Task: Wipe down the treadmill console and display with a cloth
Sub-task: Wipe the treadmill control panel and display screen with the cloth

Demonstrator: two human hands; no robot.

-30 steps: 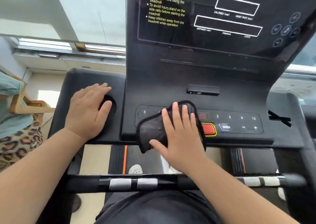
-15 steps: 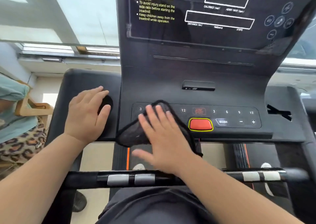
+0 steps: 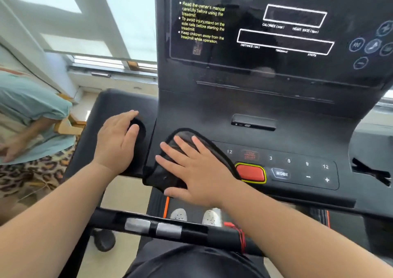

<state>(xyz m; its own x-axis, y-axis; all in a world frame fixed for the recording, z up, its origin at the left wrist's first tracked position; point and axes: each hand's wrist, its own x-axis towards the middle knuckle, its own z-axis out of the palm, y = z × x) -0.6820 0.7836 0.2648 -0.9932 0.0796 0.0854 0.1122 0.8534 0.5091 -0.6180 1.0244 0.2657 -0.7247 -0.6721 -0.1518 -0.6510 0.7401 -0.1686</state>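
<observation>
That thin, floppy dark cloth with stitched edging [image 3: 168, 171] bunches easily, so the right hand [image 3: 197, 171] pins it flat-palmed, fingers spread, on the glossy black treadmill console [image 3: 297, 141], while the left hand [image 3: 117, 141] rests open beside it.

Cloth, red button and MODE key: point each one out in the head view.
cloth [image 3: 161, 176]: head view, dark lower-left fold beside the fingers.
red button [image 3: 251, 173]: head view, middle of its red face.
MODE key [image 3: 282, 173]: head view, on its white lettering.
</observation>
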